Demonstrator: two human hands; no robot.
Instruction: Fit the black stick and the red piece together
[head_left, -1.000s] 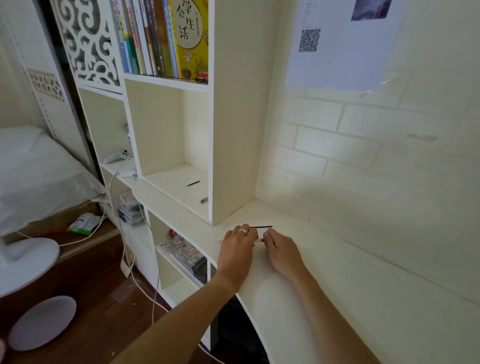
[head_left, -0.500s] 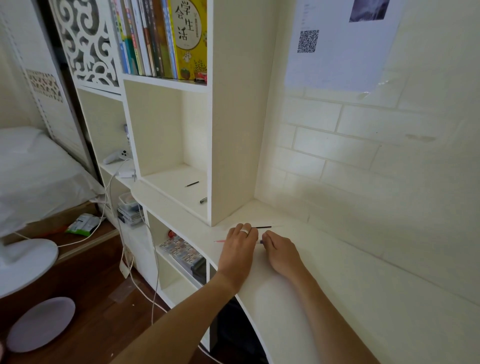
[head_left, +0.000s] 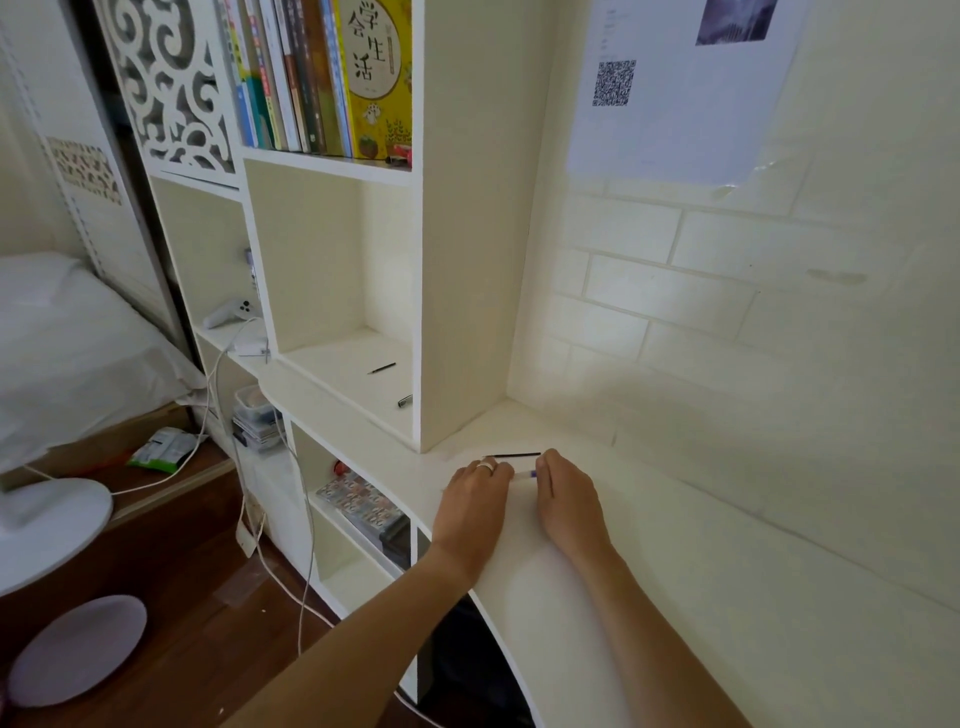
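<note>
A white bookshelf (head_left: 467, 260) stands on the left end of the table (head_left: 675, 597), its side panel just beyond the hands; books (head_left: 322, 78) fill its upper compartment, and in the open compartment below lie a thin dark pencil (head_left: 382, 368) and a short dark pen end (head_left: 404, 400); a sheet with a QR code (head_left: 675, 104) is stuck on the brick-patterned wall; a white fan base (head_left: 47, 525) stands on the floor at left, a cable trailing past it. Nothing lies between the hands and the things they work on. The left hand (head_left: 475, 506) and the right hand (head_left: 566, 506) rest side by side on the table, knuckles up, fingers curled down; between them they pinch a slim pale pen (head_left: 523, 474), whose bluish end shows at the right hand's fingertips; its left part is hidden under the left hand. The pen lies flat, long axis running left to right; which end is its tip I cannot tell. A thin black stick (head_left: 511, 455) lies parallel just beyond the fingers, near the bookshelf's foot.
</note>
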